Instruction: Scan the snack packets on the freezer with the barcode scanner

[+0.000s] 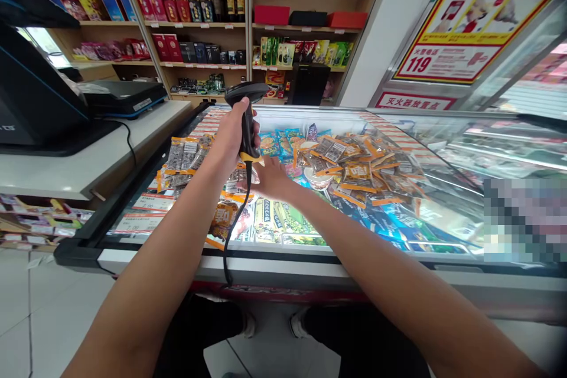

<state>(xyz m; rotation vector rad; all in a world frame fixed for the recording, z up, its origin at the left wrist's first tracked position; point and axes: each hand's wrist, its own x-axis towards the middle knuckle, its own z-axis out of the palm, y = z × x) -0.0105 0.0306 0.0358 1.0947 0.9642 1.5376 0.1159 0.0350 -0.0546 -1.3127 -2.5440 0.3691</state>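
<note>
Black barcode scanner (246,107) was gripped upright in the closed left hand (233,133) above the glass surface (425,189), while the open right hand (271,179) was laid on snack packets (349,168); none was yet raised to the scanner.

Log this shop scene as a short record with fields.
Place: shop, glass-topped freezer beside a till counter
Left hand: grips a corded scanner, head up
Right hand: lies flat on snack packets piled on the glass
Behind: shelves of boxes and bottles
Left edge: black till
</note>
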